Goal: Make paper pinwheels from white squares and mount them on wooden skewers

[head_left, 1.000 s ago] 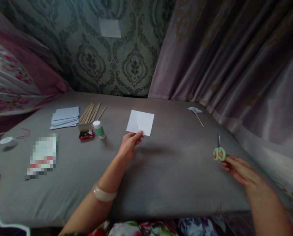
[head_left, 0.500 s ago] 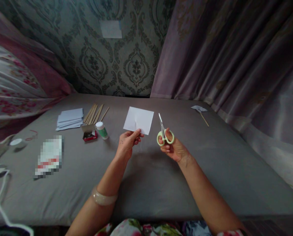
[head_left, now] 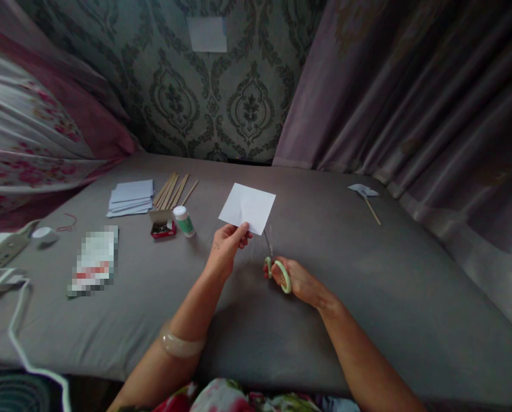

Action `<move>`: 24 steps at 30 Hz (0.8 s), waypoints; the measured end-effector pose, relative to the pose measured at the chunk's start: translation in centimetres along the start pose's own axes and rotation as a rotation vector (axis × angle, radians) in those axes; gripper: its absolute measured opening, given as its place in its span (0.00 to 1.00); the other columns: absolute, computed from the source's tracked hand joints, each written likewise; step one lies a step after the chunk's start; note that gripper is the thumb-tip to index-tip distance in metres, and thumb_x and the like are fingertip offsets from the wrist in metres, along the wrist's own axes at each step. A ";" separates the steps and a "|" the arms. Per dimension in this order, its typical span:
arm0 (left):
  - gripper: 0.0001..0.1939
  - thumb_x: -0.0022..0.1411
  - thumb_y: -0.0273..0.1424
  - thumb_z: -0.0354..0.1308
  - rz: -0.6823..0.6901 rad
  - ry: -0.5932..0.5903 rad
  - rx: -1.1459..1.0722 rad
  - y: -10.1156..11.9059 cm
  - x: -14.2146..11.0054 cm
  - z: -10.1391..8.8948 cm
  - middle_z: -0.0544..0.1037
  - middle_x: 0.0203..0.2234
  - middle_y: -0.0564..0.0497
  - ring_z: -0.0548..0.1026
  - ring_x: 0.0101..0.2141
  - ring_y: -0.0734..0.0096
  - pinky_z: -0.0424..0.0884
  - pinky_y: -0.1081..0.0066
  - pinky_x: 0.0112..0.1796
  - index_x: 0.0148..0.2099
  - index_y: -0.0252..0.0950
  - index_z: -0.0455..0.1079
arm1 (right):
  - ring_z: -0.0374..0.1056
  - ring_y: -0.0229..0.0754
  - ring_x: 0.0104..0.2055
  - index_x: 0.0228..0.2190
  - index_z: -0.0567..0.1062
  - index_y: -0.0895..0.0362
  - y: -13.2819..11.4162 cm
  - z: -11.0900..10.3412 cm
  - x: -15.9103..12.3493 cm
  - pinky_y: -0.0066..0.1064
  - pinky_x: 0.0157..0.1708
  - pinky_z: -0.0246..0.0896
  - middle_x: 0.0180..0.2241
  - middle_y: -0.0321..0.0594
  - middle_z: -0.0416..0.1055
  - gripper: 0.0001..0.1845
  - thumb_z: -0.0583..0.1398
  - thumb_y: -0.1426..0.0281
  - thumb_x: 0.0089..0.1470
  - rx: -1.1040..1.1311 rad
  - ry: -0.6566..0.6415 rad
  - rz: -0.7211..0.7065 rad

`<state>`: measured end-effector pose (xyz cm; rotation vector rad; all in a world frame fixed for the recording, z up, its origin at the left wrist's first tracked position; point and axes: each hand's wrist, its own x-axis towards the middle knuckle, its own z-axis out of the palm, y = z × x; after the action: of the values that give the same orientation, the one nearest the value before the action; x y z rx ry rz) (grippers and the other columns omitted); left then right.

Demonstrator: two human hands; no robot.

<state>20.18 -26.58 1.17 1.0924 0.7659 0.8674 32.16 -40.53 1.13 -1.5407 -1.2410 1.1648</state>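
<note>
Pinched between thumb and fingers of my left hand is a white, nearly square sheet of paper with faint crease marks near its middle. The sheet is held up above the grey bed surface. My right hand grips scissors by their pale green handles. Their blades are spread apart and point up toward the lower right corner of the paper. Whether a blade touches the paper I cannot tell.
Left of my hands lie a paper stack, several wooden sticks, a small red box with metal bits, a white-capped bottle and a blurred packet. A power strip sits far left. A paper pinwheel lies right.
The scissors have come down and left toward the paper's lower right corner, and their blades have opened. My left hand still holds the sheet. The view has shifted slightly.
</note>
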 end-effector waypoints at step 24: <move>0.15 0.46 0.38 0.65 -0.062 -0.013 0.011 0.4 -0.6 0.5 0.75 0.20 0.46 0.64 0.19 0.79 0.58 0.76 0.22 0.23 0.30 0.71 | 0.58 0.33 0.22 0.22 0.70 0.60 0.0 0.8 0.4 0.27 0.23 0.52 0.21 0.37 0.67 0.30 0.63 0.43 0.37 0.143 0.161 0.127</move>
<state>20.26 -27.21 1.73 1.0777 0.7901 0.8041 31.43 -40.12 0.88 -1.5903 -0.9459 1.1592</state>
